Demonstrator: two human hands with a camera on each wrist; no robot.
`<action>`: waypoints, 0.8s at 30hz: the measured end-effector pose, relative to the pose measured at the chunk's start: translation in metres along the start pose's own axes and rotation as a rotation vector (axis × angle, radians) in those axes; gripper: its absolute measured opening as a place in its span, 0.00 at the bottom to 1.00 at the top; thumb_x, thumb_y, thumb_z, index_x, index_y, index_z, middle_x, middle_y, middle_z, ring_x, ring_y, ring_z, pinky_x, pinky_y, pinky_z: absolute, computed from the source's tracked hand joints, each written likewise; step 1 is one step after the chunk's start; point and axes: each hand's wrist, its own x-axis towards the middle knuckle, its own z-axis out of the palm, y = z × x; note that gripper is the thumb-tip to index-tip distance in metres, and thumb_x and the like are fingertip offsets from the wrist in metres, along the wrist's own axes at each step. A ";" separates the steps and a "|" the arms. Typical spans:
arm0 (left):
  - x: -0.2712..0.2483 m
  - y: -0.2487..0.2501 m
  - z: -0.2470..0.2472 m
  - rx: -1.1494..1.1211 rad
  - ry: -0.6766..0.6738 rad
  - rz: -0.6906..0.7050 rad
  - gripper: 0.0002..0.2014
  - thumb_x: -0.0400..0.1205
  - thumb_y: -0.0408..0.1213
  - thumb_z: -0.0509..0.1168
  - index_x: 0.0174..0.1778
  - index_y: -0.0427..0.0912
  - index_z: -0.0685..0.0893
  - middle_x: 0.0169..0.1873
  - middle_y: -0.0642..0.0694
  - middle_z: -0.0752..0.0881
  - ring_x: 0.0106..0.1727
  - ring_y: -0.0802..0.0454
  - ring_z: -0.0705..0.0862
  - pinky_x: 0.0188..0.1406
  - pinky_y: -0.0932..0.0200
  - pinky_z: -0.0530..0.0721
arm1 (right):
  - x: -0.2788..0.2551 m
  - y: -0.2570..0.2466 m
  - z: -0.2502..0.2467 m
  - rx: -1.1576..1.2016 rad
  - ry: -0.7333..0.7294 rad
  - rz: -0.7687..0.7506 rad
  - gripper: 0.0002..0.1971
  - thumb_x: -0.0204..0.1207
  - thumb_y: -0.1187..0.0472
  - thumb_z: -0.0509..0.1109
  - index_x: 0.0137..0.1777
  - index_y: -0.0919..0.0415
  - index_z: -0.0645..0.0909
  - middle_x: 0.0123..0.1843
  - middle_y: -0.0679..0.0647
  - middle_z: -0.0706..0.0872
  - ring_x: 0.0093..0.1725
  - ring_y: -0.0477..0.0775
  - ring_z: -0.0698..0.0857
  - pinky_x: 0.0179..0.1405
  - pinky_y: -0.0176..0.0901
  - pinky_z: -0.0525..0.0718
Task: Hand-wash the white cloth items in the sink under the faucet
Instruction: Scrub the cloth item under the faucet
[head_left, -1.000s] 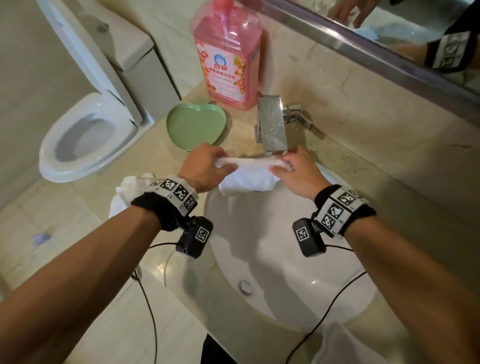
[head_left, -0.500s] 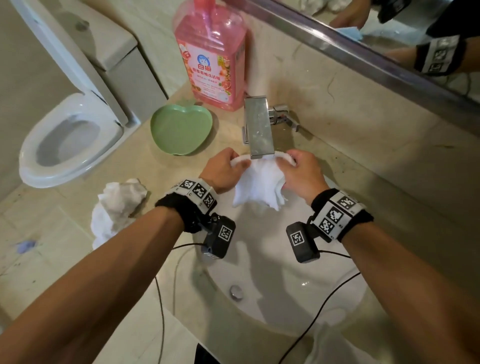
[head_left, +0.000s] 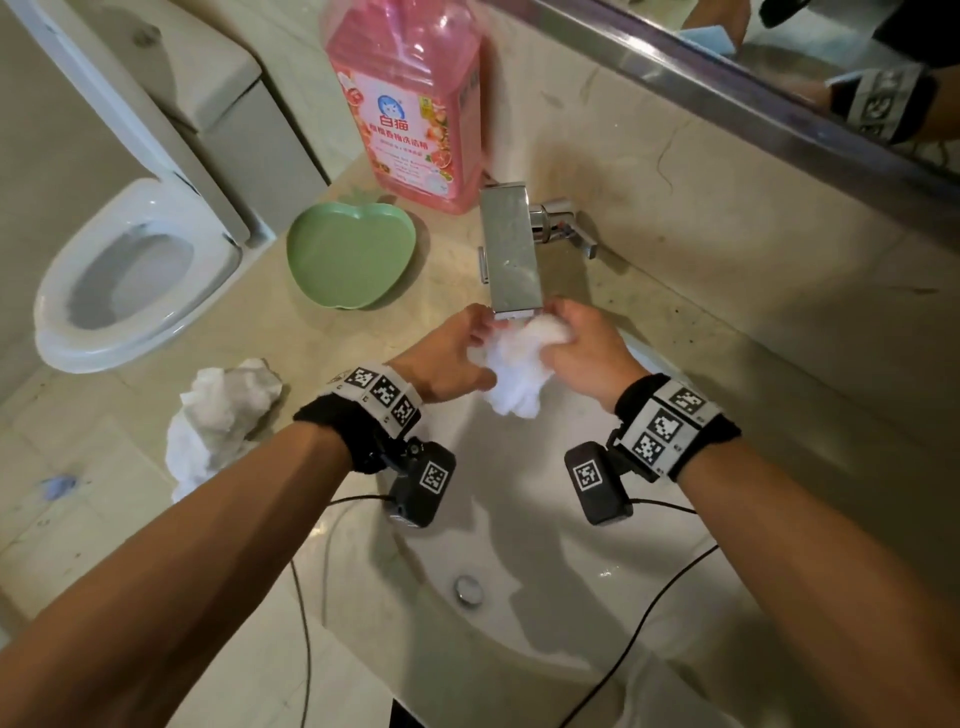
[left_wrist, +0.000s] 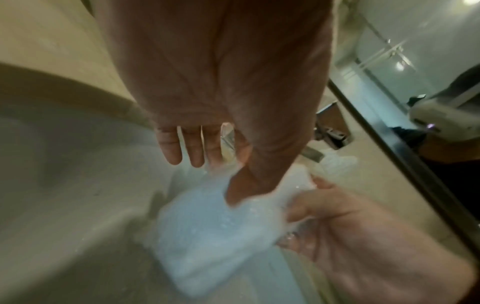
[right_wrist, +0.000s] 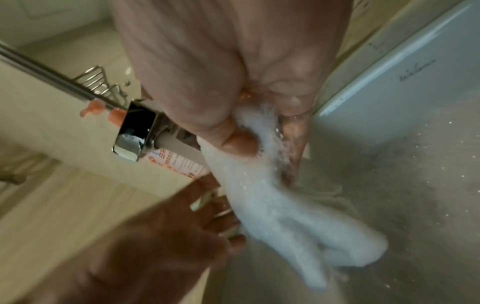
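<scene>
A wet white cloth (head_left: 517, 371) is bunched between both hands just under the spout of the chrome faucet (head_left: 510, 249), above the white sink (head_left: 519, 613). My right hand (head_left: 563, 335) grips its upper end in a fist, thumb pressed on it (right_wrist: 241, 144). My left hand (head_left: 480, 338) has its thumb laid over the cloth (left_wrist: 207, 222) and its forefinger behind it, while the other fingers (left_wrist: 170, 148) stay straight. The loose end of the cloth (right_wrist: 324, 236) hangs toward the basin. Droplets fly around it. A second crumpled white cloth (head_left: 223, 410) lies on the counter to the left.
A pink detergent bottle (head_left: 410, 104) and a green apple-shaped dish (head_left: 350, 254) stand behind and left of the faucet. The toilet (head_left: 130, 270) is at the far left, beyond the counter edge. A mirror ledge (head_left: 727, 83) runs along the wall. Camera cables cross the basin's front rim (head_left: 649, 613).
The cloth was stretched flat between both hands, then hung from them under the spout. Now the hands have closed together and scrunched it into a ball.
</scene>
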 end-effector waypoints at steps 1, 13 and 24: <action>0.000 -0.007 0.000 0.074 -0.031 0.018 0.37 0.70 0.32 0.77 0.75 0.44 0.70 0.68 0.47 0.77 0.67 0.52 0.76 0.62 0.59 0.74 | -0.001 -0.002 -0.002 0.040 -0.003 0.002 0.18 0.66 0.71 0.68 0.48 0.46 0.84 0.45 0.44 0.91 0.51 0.52 0.89 0.43 0.49 0.91; 0.028 -0.010 0.015 0.243 0.156 -0.035 0.21 0.78 0.36 0.72 0.66 0.39 0.79 0.56 0.43 0.86 0.48 0.51 0.81 0.45 0.64 0.71 | -0.010 -0.002 -0.031 0.221 -0.155 0.111 0.15 0.68 0.77 0.77 0.43 0.56 0.80 0.58 0.62 0.83 0.56 0.62 0.86 0.54 0.55 0.91; 0.022 0.011 0.004 0.699 0.167 0.201 0.37 0.65 0.48 0.81 0.69 0.40 0.79 0.61 0.37 0.83 0.54 0.37 0.86 0.46 0.49 0.84 | 0.006 0.009 0.002 -0.230 -0.292 0.187 0.25 0.56 0.50 0.87 0.51 0.59 0.85 0.43 0.55 0.91 0.32 0.48 0.88 0.28 0.42 0.85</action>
